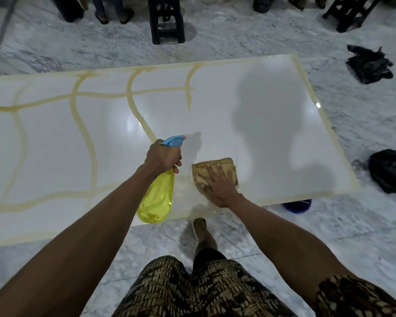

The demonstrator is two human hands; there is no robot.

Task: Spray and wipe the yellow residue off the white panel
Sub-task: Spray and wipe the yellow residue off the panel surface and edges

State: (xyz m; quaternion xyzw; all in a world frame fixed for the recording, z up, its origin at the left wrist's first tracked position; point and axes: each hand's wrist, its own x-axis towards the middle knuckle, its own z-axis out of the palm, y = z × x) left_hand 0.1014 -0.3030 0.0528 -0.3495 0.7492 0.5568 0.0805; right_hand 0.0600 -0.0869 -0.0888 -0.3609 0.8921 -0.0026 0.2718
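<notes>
Wiping step: right hand (222, 187), fingers flat, presses tan folded cloth (213, 171) on glossy white rectangular panel (272, 124).
Left hand (164, 155) fingers grasp yellow spray bottle (157, 200); best spray remaining yellow residue lines (82, 124) leftward, wipe firmly, overlapping.

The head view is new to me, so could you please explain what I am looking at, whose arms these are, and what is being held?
There is no machine here: a person wears a camera on the head, looking forward and down, so both arms are the person's own. The left hand grips a yellow spray bottle with a blue nozzle. The right hand presses flat on a tan cloth lying on the white panel. Yellow residue runs in wavy lines over the panel's left part; the right part looks mostly clean, apart from its edges. The panel lies on a marble floor, with black bags beside it.
</notes>
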